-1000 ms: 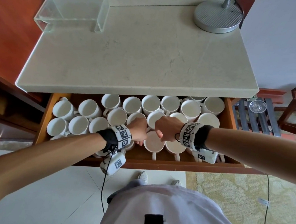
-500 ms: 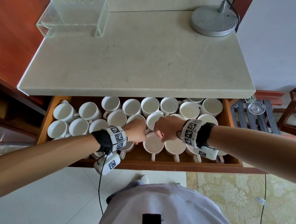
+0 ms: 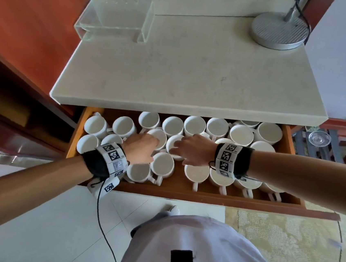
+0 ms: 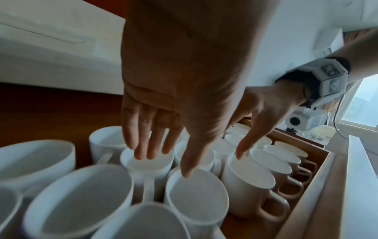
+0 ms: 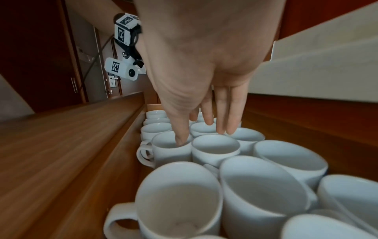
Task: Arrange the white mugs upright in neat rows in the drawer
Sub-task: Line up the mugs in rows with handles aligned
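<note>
Since the earlier frame both hands have uncurled from loose fists into spread, straight fingers and have reached a little deeper over the mugs.

The pale stone bench overhangs the back of the open wooden drawer, hiding the rear edge of the farthest row. On the bench stand a clear acrylic riser at the back left and a round grey lamp base at the back right. To the right of the drawer a slatted rack carries a small glass dish. A patterned rug lies on the floor at lower right.

The white mugs fill the drawer, all upright with mouths facing up. The front row at right stands in line with handles pointing toward the person; the mugs at left and centre sit unevenly, handles turned various ways.

The left hand hovers over the centre-left cluster, fingers extended and slightly parted, with the fingertips at the rim of one mug and the thumb at the next mug's rim; it grips nothing. The right hand is likewise wide, holding nothing, its thumb dipping just inside a front-row mug while the other fingers reach toward mugs behind it.
</note>
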Demonstrator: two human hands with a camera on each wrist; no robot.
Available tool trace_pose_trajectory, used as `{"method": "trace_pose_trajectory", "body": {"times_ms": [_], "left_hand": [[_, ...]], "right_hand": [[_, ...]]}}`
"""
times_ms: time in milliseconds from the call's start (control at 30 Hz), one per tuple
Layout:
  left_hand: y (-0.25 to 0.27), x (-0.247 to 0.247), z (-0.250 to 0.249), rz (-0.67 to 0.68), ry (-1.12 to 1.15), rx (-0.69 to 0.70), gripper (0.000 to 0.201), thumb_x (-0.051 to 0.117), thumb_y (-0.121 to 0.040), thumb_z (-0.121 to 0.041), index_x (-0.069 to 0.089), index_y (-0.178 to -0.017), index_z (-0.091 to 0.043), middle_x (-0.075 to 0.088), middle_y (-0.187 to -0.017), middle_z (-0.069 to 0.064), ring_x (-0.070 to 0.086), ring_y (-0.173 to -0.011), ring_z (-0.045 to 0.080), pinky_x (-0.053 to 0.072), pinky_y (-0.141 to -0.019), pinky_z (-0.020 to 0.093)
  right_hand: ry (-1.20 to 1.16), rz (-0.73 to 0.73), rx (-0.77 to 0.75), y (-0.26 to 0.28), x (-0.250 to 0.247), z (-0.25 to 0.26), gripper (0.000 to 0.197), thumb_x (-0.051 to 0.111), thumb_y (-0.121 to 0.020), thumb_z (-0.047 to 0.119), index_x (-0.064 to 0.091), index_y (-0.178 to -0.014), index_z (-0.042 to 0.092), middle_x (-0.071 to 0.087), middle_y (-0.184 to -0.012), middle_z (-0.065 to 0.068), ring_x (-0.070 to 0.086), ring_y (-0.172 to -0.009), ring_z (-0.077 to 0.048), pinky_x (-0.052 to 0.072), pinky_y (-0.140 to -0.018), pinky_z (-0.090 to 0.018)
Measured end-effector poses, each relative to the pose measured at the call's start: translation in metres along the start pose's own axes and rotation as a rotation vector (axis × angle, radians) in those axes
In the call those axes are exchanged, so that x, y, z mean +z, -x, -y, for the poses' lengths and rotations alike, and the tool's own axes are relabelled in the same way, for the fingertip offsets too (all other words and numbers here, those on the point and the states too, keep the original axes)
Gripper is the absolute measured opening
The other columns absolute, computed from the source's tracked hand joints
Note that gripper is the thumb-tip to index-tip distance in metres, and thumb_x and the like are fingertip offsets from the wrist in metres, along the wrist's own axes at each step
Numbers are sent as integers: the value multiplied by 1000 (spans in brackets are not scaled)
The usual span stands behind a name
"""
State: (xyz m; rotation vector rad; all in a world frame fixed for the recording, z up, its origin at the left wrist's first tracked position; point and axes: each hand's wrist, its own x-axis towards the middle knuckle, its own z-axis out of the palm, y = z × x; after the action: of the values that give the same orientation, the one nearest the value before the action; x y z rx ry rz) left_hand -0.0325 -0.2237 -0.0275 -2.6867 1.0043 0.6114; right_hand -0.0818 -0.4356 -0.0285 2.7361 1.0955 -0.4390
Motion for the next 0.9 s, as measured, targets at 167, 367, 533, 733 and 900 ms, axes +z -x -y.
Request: {"method": "trace_pose_trajectory", "body": {"times_ms": [167,367,533,733,900], "left_hand": [[4,12,9,66,89,-17,30,74,-80,-36,65,-93,-11,68,-84,7,67,-75,28,49,-55,30],[-6,15,12,97,225,-36,19,73,-82,-30,69,-77,-12,69,-70,6,67,-64,26,58,-60,36],[-12,15,8,83,262,-19,26,68,-84,-16,55,-61,-14,56,-57,2,60,-55,23,51,-53,34],[-13,15,5,55,241,-2,38,60,-89,0,42,-59,-14,44,-59,2,45,-51,21,36,-49,31],[-19,17,0,51,246,11,34,61,-88,1,44,-62,-14,45,-62,3,49,-57,25,45,-54,37]], "right_hand": [[21,75,-114,-21,0,16,41,66,-94,35,58,-133,23,59,-125,-1,64,-106,-29,47,-71,-38],[9,113,-164,-34,3,23,32,64,-95,32,64,-126,24,61,-122,0,66,-101,-30,54,-76,-39],[-84,110,-131,-39,8,21,24,64,-96,32,71,-118,27,66,-117,6,66,-104,-25,52,-80,-36],[-229,160,-63,-41,14,22,20,62,-96,29,74,-112,29,71,-114,9,67,-105,-21,51,-88,-33],[-258,193,-61,-39,18,23,19,62,-95,26,76,-108,27,73,-108,8,67,-101,-21,51,-88,-32]]}}
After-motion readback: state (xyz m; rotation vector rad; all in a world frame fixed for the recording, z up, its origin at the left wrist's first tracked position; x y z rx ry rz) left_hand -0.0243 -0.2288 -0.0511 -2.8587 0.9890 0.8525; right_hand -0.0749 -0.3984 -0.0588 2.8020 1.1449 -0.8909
